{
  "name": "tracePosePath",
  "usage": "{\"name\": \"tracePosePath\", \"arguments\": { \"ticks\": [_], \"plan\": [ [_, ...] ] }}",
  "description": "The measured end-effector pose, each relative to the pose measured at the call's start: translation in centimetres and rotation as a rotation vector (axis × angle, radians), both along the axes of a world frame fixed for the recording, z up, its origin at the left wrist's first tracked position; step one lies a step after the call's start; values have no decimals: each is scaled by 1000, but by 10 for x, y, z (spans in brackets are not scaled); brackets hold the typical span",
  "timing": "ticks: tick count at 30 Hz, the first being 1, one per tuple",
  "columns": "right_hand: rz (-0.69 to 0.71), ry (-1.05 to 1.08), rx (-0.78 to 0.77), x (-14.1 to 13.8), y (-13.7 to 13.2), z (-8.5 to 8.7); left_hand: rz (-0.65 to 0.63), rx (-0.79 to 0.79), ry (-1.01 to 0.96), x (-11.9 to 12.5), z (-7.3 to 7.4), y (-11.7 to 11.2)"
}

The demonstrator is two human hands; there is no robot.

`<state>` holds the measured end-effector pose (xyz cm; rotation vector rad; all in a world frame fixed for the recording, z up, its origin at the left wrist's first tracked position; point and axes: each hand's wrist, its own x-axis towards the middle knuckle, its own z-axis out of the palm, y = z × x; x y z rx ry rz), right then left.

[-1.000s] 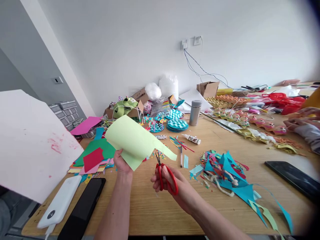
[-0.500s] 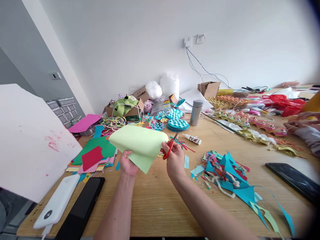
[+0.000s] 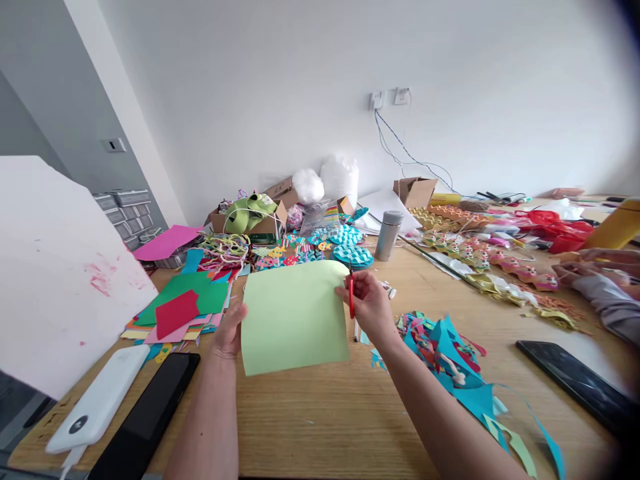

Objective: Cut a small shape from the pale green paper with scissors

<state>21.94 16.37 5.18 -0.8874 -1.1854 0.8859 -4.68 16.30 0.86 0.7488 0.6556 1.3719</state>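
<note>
Ok so closest to you on the wooden table [image 3: 300, 433], down at the left, there's a black phone [image 3: 147, 417] with a white power bank [image 3: 100, 397] just beside it, cable plugged in. Over on your right lies another dark phone [image 3: 570, 377].

Past those, you've got the light green sheet [image 3: 295, 320] up between both hands, middle of the view, top right corner curling away from you. Your left hand [image 3: 230, 330] is pinching its left edge. Your right hand [image 3: 369, 303] has the right edge and the red scissors [image 3: 351, 293] together, blades pointing up; can't tell if they're parted.

Right of that is a messy heap of mostly blue scraps [image 3: 450, 353], and left is a stack of coloured paper with a green sheet [image 3: 207, 295] and a red piece [image 3: 176, 313] on top. Further back, a silver thermos [image 3: 389, 237] stands upright near some turquoise wavy discs [image 3: 353, 257]. Behind those, a white stuffed bag [image 3: 340, 179] sits by the wall [image 3: 250, 80], with two sockets [image 3: 377, 100] above.
</note>
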Motion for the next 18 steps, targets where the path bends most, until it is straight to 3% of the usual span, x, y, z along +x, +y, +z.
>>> {"name": "tracePosePath", "arguments": {
  "ticks": [4, 7, 9, 13, 18],
  "plan": [
    [61, -146, 36, -2, -4, 3, 39, -19, 197, 5, 5, -2],
    [162, -199, -4, 14, -6, 8, 89, -15, 192, 6, 13, -4],
    [309, -176, -58, 32, -7, 10, 138, -18, 153, 6, 16, -5],
    [605, -113, -128, 60, -8, 0, 164, -7, 160, 3, 15, -6],
    [685, -210, -199, 65, -6, -12, 197, 15, 181, 2, 13, -6]
  ]
}}
